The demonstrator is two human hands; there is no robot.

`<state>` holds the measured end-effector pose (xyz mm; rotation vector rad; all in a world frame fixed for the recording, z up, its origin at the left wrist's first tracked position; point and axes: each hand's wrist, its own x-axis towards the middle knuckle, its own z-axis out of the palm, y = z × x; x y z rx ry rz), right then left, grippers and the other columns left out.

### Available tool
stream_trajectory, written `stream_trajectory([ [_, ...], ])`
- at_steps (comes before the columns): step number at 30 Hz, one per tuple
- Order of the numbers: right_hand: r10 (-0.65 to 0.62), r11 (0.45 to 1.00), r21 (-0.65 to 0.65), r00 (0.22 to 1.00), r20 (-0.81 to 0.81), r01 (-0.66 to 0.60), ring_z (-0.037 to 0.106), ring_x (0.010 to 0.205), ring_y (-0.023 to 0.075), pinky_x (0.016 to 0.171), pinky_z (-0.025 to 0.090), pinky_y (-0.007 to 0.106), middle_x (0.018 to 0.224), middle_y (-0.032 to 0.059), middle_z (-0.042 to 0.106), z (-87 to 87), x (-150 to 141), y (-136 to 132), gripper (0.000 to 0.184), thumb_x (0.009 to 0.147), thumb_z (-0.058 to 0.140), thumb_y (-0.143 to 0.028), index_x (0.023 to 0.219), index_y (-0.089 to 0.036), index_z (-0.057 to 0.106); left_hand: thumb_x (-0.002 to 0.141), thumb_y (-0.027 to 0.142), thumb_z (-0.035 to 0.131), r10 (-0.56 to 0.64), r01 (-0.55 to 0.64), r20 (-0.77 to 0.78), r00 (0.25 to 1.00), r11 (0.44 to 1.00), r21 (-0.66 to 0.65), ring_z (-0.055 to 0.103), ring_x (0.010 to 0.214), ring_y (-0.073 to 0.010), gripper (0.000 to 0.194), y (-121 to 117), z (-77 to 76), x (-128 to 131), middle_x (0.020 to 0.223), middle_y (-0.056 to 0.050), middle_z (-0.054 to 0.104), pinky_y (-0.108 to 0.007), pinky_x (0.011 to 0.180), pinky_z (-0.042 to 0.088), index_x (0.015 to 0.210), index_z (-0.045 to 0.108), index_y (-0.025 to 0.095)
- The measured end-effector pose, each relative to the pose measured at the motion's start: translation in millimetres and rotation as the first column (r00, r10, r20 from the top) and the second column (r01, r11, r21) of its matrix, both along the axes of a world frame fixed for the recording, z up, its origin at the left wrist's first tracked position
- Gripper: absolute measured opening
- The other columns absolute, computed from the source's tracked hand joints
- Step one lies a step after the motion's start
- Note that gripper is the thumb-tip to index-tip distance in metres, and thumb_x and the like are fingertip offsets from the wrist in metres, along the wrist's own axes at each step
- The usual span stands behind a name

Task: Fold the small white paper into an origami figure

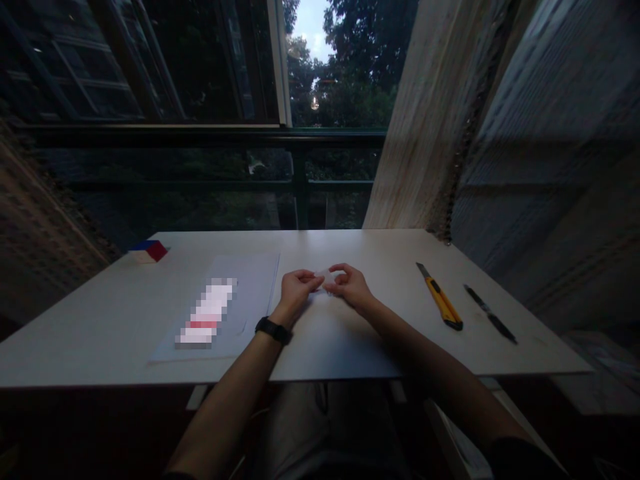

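Note:
Over the middle of the white table, both my hands pinch a small whitish piece [327, 277] that looks like paper. My left hand [299, 290] grips its left side between thumb and fingers; a dark watch band [273, 329] is on that wrist. From the other side my right hand [351, 287] holds it, thumb low and index finger curved over the top. Fingers cover part of the piece, so its full shape is hidden. Left of my hands lie white paper sheets [255, 293], with a pixelated strip [210, 310] on top.
A yellow utility knife [441, 300] with its blade out lies to the right, beside a black pen [490, 313]. At the far left sits a cube [149, 251] with blue, red and white faces. The white table [100, 333] ends at a window with curtains [400, 133].

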<state>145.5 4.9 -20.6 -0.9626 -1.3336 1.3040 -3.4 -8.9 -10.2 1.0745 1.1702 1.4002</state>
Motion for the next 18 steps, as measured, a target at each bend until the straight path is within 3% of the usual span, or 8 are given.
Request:
stream_trajectory([
  [7,-0.044,0.999,0.031,0.999,0.022,0.043,0.047,0.041,0.0083,0.044,0.037,0.021,0.045,-0.0093,0.05,3.8,-1.2,-2.4,0.053,0.043,0.08,-0.031,0.088,-0.018,0.056,0.042,0.029,0.082,0.019,-0.018,0.033,0.999,1.0,-0.018,0.057,0.05,-0.0123,0.037,-0.3,1.7,-0.3,0.056,-0.004,0.063,-0.026,0.055,0.047,0.066,0.062,0.008],
  [13,-0.092,0.995,-0.045,0.991,-0.101,0.087,0.06,0.054,0.0126,0.053,0.045,0.023,0.059,-0.0025,0.063,-0.4,3.3,3.1,0.059,0.048,0.079,-0.033,0.099,-0.017,0.055,0.051,0.032,0.08,-0.113,0.114,0.106,0.988,0.993,-0.002,0.064,0.07,-0.0166,0.049,-5.1,8.2,5.7,0.08,-0.011,0.069,-0.032,0.072,0.05,0.091,0.065,0.008],
  [18,-0.095,0.992,-0.102,0.979,-0.178,0.078,0.066,0.067,0.0161,0.057,0.048,0.024,0.075,0.0032,0.069,-0.6,1.9,3.0,0.062,0.056,0.076,-0.034,0.111,-0.019,0.051,0.055,0.033,0.077,-0.165,0.164,0.033,0.986,0.986,0.039,0.062,0.077,-0.0183,0.038,-5.2,6.1,5.4,0.086,-0.011,0.069,-0.031,0.073,0.048,0.085,0.068,0.01],
])
